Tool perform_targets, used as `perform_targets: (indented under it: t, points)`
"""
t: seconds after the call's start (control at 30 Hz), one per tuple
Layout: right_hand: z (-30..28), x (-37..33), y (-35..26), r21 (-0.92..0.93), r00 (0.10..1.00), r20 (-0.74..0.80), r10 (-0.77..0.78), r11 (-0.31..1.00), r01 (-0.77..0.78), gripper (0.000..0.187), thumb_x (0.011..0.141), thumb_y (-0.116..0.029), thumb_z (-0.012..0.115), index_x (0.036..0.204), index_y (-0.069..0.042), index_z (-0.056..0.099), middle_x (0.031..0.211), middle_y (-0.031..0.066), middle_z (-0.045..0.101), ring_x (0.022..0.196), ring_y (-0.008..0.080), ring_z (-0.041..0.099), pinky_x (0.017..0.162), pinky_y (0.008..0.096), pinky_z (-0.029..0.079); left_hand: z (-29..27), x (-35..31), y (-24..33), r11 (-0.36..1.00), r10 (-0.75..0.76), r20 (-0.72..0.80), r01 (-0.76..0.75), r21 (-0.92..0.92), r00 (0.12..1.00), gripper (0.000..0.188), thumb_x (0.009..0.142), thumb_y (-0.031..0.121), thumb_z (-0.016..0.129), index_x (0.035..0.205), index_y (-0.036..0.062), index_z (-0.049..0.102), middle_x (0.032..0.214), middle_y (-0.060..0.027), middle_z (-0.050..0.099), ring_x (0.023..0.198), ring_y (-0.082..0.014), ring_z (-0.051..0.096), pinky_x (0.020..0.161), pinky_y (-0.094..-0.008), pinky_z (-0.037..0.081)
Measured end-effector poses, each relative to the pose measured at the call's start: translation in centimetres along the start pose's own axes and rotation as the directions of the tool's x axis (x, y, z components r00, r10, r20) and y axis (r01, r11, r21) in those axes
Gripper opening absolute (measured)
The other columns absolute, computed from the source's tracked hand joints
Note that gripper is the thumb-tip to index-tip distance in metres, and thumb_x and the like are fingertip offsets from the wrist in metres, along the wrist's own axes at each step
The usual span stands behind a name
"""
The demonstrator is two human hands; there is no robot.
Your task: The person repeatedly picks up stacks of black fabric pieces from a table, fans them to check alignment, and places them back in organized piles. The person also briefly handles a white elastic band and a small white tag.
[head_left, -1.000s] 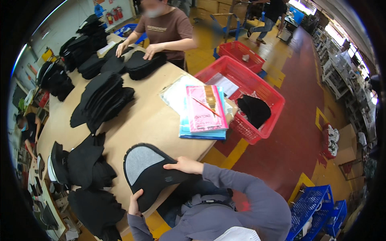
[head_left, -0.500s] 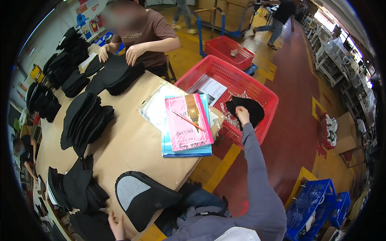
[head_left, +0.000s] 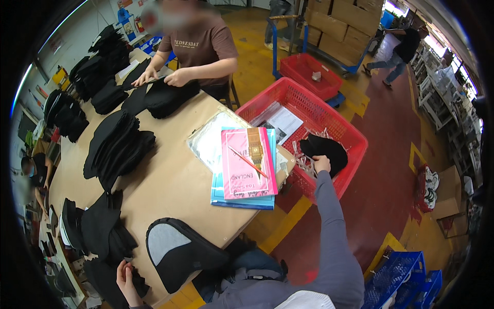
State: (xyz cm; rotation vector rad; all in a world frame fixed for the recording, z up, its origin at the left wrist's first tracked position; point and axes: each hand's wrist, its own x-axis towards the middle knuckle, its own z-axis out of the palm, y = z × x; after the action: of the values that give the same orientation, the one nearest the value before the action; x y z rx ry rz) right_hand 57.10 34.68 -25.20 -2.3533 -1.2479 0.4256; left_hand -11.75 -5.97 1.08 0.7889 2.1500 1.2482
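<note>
My right hand [head_left: 321, 164] reaches into the red basket. Its fingers are closed on the near edge of a black cut fabric piece [head_left: 335, 154], which lies over white strips. At the lower left, my left hand [head_left: 125, 280] has its fingertips curled in at the edge of a low stack of black pieces [head_left: 105, 280]; whether it grips one is hidden. A black curved piece with a grey patch [head_left: 167, 242] lies alone at the table edge before me. Another stack of black pieces [head_left: 105, 229] sits just beyond my left hand.
Pink and blue notebooks [head_left: 244, 170] with a red pencil lie at the table's right corner, beside the red basket [head_left: 355, 159]. A co-worker [head_left: 200, 51] handles black pieces across the table. More black stacks [head_left: 118, 149] line the left. Blue crates [head_left: 396, 278] stand lower right.
My left hand has moved left to the low stack, its fingers curling in. My right hand has shifted from the middle of the black piece to its near edge. The view has turned slightly.
</note>
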Motion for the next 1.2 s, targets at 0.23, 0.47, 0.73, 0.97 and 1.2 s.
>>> perform_targets:
  t: [0.23,0.47,0.73,0.97,1.2]
  points:
    - [-3.9,2.1,3.2,0.394,0.946,0.308,0.106,0.890,-0.228,0.011,0.082,-0.006,0.060,0.083,-0.001,0.069,0.078,0.0127,0.067,0.057,0.0243,0.059,0.050,0.0376,0.045,2.4,1.0,3.0,0.965,0.263,0.160,-0.258,-0.052,0.951,0.032,0.097,0.006,0.055,0.128,-0.0035,0.055,0.110,-0.0104,0.066,0.104,-0.0152,0.061,0.092,-0.0273,0.046]
    - [-17.8,-17.4,-24.8,0.784,0.785,-0.091,-0.612,0.443,0.436,0.028,0.093,-0.003,0.054,0.118,0.001,0.067,0.089,-0.0010,0.068,0.062,0.0026,0.051,0.055,0.0182,0.040,4.7,-3.1,7.0,0.884,0.466,0.128,-0.457,-0.096,0.875,0.038,0.090,0.000,0.059,0.128,-0.0027,0.055,0.116,-0.0122,0.064,0.108,-0.0196,0.061,0.098,-0.0301,0.043]
    - [-17.7,-39.9,-34.5,0.727,-0.358,0.124,-0.925,-0.161,0.667,0.020,0.082,-0.007,0.068,0.101,-0.004,0.066,0.085,0.0179,0.066,0.075,0.0347,0.066,0.064,0.0390,0.052,11.6,-5.7,14.4,0.512,0.825,0.348,-0.850,-0.125,0.446,0.060,0.079,-0.012,0.060,0.137,0.0006,0.050,0.112,-0.0194,0.058,0.097,-0.0280,0.062,0.081,-0.0319,0.051]
    - [-10.3,-33.1,-31.1,0.740,-0.111,0.513,-0.851,0.373,0.559,0.018,0.086,-0.008,0.068,0.102,-0.003,0.073,0.076,0.0094,0.068,0.065,0.0150,0.063,0.060,0.0268,0.047,-0.3,-2.1,2.2,0.798,0.442,0.472,-0.575,0.181,0.763,0.034,0.082,-0.007,0.058,0.112,0.0047,0.069,0.077,-0.0096,0.060,0.065,-0.0192,0.058,0.061,-0.0285,0.047]
    - [0.9,-31.0,-24.2,0.614,0.201,0.710,-0.675,0.733,0.294,0.022,0.090,-0.019,0.064,0.089,0.002,0.070,0.079,0.0061,0.070,0.066,0.0104,0.059,0.054,0.0233,0.042,3.6,2.5,-9.5,0.962,0.243,0.404,-0.273,0.016,0.882,0.017,0.088,0.006,0.064,0.102,-0.0027,0.070,0.086,-0.0082,0.066,0.083,-0.0164,0.062,0.075,-0.0267,0.047]
